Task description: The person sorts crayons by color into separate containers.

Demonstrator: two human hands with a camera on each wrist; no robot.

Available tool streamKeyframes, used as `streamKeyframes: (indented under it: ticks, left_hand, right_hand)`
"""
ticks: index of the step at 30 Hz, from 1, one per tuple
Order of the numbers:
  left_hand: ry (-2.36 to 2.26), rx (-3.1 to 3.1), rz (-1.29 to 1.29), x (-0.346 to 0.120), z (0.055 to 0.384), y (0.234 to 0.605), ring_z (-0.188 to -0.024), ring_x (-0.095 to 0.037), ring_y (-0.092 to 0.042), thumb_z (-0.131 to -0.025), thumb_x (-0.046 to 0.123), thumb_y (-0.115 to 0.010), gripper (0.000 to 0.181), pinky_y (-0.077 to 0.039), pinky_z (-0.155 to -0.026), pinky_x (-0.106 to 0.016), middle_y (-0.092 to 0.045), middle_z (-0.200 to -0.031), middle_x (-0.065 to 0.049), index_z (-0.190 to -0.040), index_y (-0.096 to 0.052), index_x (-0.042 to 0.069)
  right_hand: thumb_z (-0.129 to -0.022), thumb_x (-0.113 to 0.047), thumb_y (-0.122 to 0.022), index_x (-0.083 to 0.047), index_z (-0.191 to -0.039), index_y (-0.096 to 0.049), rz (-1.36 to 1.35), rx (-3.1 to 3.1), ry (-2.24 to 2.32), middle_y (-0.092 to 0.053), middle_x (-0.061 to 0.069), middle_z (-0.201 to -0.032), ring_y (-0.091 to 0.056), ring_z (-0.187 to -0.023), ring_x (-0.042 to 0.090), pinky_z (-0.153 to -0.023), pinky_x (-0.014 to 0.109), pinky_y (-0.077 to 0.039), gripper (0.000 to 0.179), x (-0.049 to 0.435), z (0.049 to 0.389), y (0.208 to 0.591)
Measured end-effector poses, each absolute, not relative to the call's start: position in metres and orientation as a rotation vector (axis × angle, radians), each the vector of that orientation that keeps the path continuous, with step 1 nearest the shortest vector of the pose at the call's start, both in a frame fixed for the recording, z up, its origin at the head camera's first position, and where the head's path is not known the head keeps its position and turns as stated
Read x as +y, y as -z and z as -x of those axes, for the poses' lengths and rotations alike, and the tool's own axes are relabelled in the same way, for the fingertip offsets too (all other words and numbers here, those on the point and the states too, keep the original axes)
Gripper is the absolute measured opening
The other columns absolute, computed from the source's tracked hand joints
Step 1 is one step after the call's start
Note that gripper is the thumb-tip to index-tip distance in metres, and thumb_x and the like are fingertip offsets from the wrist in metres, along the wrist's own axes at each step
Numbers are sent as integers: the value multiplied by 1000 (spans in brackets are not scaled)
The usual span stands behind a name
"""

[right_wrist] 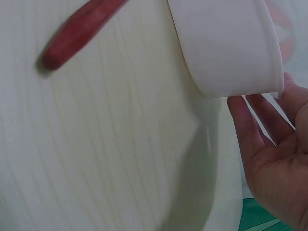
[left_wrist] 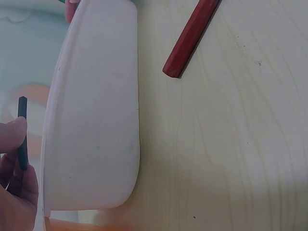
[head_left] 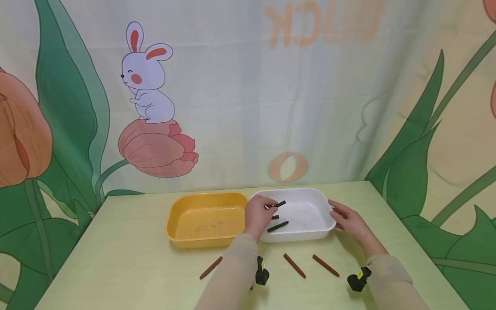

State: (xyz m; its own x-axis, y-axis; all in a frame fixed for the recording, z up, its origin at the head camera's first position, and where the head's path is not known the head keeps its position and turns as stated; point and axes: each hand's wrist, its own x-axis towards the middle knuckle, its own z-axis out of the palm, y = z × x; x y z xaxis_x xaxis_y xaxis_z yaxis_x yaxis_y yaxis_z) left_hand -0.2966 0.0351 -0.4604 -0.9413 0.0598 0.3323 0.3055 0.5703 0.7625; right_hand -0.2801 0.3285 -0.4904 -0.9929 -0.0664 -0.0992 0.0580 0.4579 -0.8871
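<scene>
While the left hand (head_left: 260, 215) pinches a black stick (head_left: 280, 203) between thumb and fingers, the right hand (head_left: 348, 219) touches the far end of a white tray (head_left: 315, 234), its fingers nearly straight and spread apart. The pinched stick is short, slim and dark, with a blunt end; it points out past the fingertips, above the left half of the white tray. Below that hand, inside the tray, lie two more black sticks (head_left: 278, 226), one partly hidden behind the hand. The tray is smooth and glossy, with rounded corners and a thin rim. Just left of it sits a yellow tray (head_left: 186, 241) of similar shape, its floor specked with dark marks. Reddish-brown sticks (head_left: 294, 266), faceted and tapered at one end, lie scattered nearer on the pale, wood-grained table (head_left: 124, 258). Behind hangs a creased cloth (head_left: 232, 107) printed with a rabbit and tulips.
</scene>
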Motion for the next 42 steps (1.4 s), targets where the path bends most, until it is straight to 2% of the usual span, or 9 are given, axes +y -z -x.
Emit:
streamKeyframes:
  ticks: [7,14,18,25,36,42]
  left_hand:
    - [1335,-2537,288,35,298,460,-75,-16,-58,-82,5,-79,10,-50,-66,-25,-67,-83,-4,-91,-80,7]
    - [1377,-2553,257,34,299,464,-91,-23,-62,-84,10,-79,23,-53,-81,-34,-72,-101,-6,-107,-77,6]
    - [1404,-2552,246,33,299,466,-96,-24,-62,-85,11,-78,23,-52,-85,-35,-71,-105,-5,-108,-77,7]
    - [1526,-2470,286,29,291,464,-93,-28,-63,-86,8,-76,22,-54,-83,-35,-70,-101,-8,-107,-76,3]
    - [1640,-2457,361,23,281,459,-89,-23,-63,-88,10,-75,27,-54,-79,-28,-71,-100,-8,-113,-74,2]
    - [1646,-2439,462,17,277,458,-90,-24,-65,-88,10,-75,31,-56,-83,-35,-71,-102,-10,-118,-71,2]
  right_hand:
    - [-105,-25,-50,-6,-156,-28,-2,2575,1571,-33,31,-151,-42,-133,44,-101,44,-47,58,329,280,489]
    - [-105,-25,-50,-6,-156,-28,-6,2571,1571,-33,31,-152,-42,-134,45,-102,45,-46,58,328,279,490]
    - [-105,-25,-50,-6,-156,-28,-7,2565,1576,-31,31,-153,-40,-134,45,-102,46,-45,58,327,279,490]
    - [-105,-25,-50,-6,-156,-28,-5,2558,1583,-31,31,-153,-39,-135,45,-103,46,-45,58,328,279,490]
    - [-106,-23,-49,-6,-156,-27,-5,2555,1595,-33,32,-151,-42,-133,45,-102,45,-46,57,328,279,492]
    - [-106,-23,-49,-6,-156,-27,-14,2547,1603,-33,31,-151,-42,-133,45,-102,45,-46,57,328,280,491]
